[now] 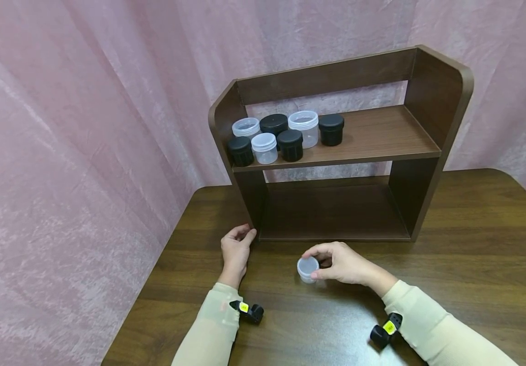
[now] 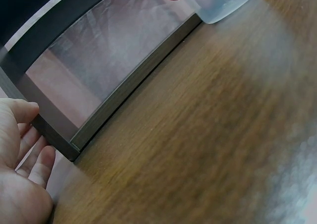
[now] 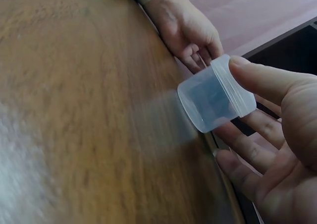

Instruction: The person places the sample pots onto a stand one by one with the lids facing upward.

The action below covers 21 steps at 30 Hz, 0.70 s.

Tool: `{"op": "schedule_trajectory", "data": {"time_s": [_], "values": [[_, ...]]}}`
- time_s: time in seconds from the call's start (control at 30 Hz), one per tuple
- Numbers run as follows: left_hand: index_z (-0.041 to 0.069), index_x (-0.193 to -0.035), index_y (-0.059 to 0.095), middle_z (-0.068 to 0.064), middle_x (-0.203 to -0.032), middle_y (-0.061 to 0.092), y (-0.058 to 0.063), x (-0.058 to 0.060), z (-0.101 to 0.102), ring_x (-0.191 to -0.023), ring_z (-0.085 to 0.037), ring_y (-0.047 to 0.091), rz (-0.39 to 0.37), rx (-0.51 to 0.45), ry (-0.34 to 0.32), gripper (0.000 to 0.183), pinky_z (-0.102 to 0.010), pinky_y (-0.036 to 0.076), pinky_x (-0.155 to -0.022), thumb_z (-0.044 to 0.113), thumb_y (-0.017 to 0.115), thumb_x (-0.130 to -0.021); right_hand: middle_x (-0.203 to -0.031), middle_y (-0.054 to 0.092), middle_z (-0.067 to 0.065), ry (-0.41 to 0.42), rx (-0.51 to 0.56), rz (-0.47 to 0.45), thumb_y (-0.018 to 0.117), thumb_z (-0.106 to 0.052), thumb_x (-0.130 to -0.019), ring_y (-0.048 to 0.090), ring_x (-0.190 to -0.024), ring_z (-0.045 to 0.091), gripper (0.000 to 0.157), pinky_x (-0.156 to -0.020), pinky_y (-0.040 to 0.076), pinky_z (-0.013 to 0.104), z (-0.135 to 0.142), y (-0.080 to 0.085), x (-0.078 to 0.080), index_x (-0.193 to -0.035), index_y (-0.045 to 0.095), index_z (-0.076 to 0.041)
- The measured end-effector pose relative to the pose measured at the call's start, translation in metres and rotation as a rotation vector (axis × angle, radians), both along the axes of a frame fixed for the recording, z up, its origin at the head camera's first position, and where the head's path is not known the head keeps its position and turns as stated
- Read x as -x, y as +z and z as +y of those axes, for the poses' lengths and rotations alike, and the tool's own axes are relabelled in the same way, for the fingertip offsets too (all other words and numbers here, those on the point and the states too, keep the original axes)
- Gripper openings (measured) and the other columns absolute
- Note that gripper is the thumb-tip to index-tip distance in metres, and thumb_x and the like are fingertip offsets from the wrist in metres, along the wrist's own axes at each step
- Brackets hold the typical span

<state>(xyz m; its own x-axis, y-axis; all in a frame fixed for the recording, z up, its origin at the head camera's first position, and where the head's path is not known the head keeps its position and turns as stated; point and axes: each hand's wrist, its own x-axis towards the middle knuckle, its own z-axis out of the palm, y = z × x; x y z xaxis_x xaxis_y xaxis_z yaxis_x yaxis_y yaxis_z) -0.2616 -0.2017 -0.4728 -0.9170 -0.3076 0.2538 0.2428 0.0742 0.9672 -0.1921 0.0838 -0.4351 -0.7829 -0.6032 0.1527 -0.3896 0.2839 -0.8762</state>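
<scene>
My right hand (image 1: 341, 263) grips a small clear plastic jar (image 1: 308, 267) by its ribbed lid, thumb on one side and fingers on the other. In the right wrist view the see-through jar (image 3: 208, 97) stands upright at the tabletop, its base close to the wood. The left hand (image 1: 235, 251) rests against the lower left front corner of a brown wooden shelf (image 1: 336, 213). Its thumb touches the edge of the side panel (image 2: 47, 132), while the other fingers lie loosely along the outside.
On the upper board, several lidded jars cluster at the left: a clear jar (image 1: 264, 149), a black jar (image 1: 290, 146), a larger clear jar (image 1: 304, 127) and a black jar (image 1: 331, 129) farthest right. Pink curtains (image 1: 107, 127) hang behind the wooden table (image 1: 483, 264).
</scene>
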Motion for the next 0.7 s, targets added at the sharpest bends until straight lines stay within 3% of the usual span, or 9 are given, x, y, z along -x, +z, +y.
{"op": "schedule_trajectory", "data": {"time_s": [0.27,0.7], "values": [[0.003,-0.095,0.073,-0.007,-0.092,0.069,-0.001,-0.003,0.001,-0.086,-0.017,0.062,-0.012,0.006,-0.010,0.017,-0.021,0.049,-0.070,0.010,0.079,-0.080,-0.099,0.070,0.002,-0.107,0.024,-0.033,0.080,-0.013,-0.079,0.064,-0.093,0.023,0.040,-0.078,0.054,0.030,0.006,-0.003,0.005,-0.116,0.065,-0.007],[0.002,-0.095,0.073,-0.007,-0.092,0.069,0.001,-0.002,0.001,-0.085,-0.016,0.062,-0.002,0.005,-0.004,0.018,-0.021,0.049,-0.071,0.009,0.079,-0.079,-0.100,0.070,0.005,-0.263,-0.015,0.039,0.081,-0.018,-0.079,0.065,-0.087,0.017,0.042,-0.068,0.052,0.027,0.012,-0.002,0.009,-0.117,0.065,-0.010]]}}
